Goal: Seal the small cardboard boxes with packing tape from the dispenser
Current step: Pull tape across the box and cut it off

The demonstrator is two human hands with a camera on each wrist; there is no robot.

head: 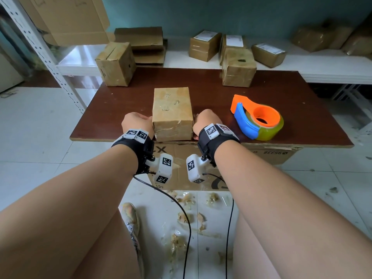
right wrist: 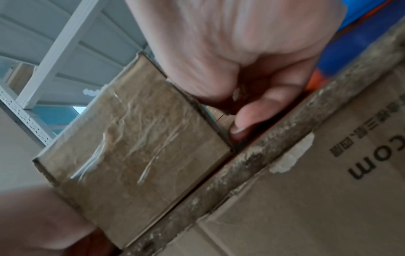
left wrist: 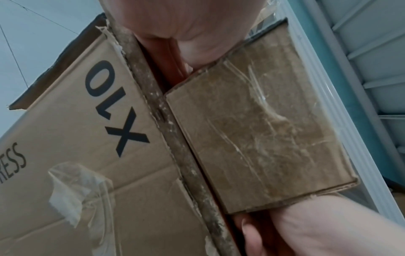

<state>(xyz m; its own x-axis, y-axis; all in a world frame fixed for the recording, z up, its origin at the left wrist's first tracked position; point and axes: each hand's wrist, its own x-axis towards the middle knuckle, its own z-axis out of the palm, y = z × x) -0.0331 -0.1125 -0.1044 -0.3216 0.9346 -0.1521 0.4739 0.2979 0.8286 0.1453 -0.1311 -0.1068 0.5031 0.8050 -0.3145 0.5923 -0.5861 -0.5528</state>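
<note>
The dark brown counter (head: pixel 211 91) is seen resting on a large printed carton (head: pixel 261 156), which serves as its base. At the near edge of the counter, directly in front of the person, a small cardboard box (head: pixel 172 109) is set lengthwise, presumably so it can be reached from both sides. Its near end is already covered with wrinkled clear tape, as the wrist views show. The orange and blue tape dispenser (head: pixel 257 117) is laid on its side just to the right of the box, near the right hand and not held. Two more small boxes (head: pixel 116 63) are stood at the back of the counter, well apart from the work, and others are kept on the white shelf (head: pixel 332 65) behind.

The box is flanked by both hands. The left hand (head: pixel 136 123) is pressed against its left side; whether its fingers are curled cannot be told. The right hand (head: pixel 207 121) is held against the right side with fingers curled and the thumb down by the counter edge, seemingly to steady or turn the box; a true grip cannot be confirmed.
</note>
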